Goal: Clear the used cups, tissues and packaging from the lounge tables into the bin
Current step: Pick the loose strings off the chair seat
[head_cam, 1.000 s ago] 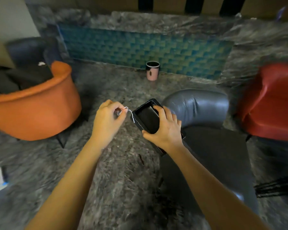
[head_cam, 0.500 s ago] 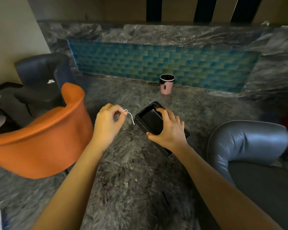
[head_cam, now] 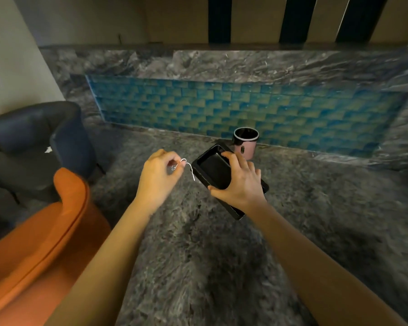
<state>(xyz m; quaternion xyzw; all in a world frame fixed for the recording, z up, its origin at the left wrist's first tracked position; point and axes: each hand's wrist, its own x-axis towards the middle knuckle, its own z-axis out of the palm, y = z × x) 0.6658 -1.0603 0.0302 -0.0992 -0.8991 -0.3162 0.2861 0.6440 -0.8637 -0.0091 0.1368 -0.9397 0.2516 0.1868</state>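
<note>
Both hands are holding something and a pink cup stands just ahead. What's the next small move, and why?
Probably drop the white string, pinched in the left hand, into the black tray that the right hand grips. The two sit close together, and this would free the left hand for the pink cup standing upright just beyond the tray. No bin is in view.

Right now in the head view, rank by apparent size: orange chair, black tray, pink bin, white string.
1. orange chair, closest to the camera
2. black tray
3. pink bin, farther off, so truly unsure
4. white string
</note>
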